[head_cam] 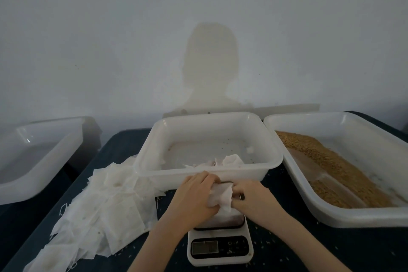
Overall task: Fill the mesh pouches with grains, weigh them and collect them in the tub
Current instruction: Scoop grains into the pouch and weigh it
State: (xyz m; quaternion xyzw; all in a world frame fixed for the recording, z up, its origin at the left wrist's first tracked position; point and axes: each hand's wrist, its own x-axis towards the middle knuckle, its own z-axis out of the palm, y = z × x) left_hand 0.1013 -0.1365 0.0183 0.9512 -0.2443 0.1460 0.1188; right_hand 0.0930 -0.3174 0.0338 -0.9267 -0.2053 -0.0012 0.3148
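White crumpled mesh pouch (220, 197) sits on the small white digital kitchen scale (219, 243), pinched by left hand (194, 194) and right hand (254, 200). Risk: hand pressure skews the reading; loose mouth spills grain before the white plastic tub (209, 174) behind.

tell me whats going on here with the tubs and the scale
A person's left hand and right hand both grip a white mesh pouch over the small white digital scale. The translucent plastic tub of brown grains sits to the right, the middle plastic tub holds a few pouches, and a heap of flat empty pouches lies left.
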